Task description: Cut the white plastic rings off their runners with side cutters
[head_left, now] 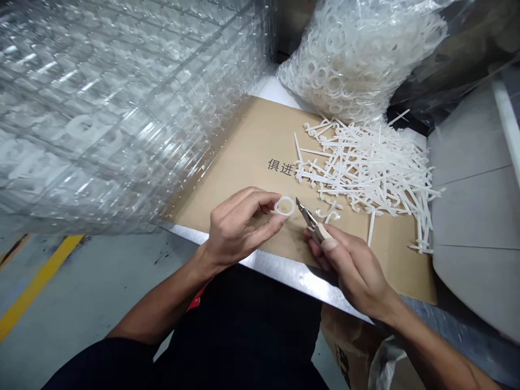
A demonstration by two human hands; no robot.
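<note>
Between the thumb and fingers of my left hand (pixel 239 227) is a small translucent white plastic ring (pixel 285 206), its opening turned up toward me. My right hand (pixel 353 265) is wrapped round a pair of nippers (pixel 311 216) with pale handles and metal jaws. The tips of the jaws point up and left, a short way right of the ring and apart from it. Just beyond the nippers lies a small white branched plastic scrap (pixel 331 208). A loose heap of similar white plastic sprues (pixel 365 168) spreads to the right on the cardboard sheet (pixel 244 146).
Stacked clear plastic trays (pixel 101 103) holding white parts rise on the left. A clear bag of white rings (pixel 345 59) stands behind the heap. A grey panel (pixel 475 206) borders the right side. The table's metal edge (pixel 284 271) runs in front of me.
</note>
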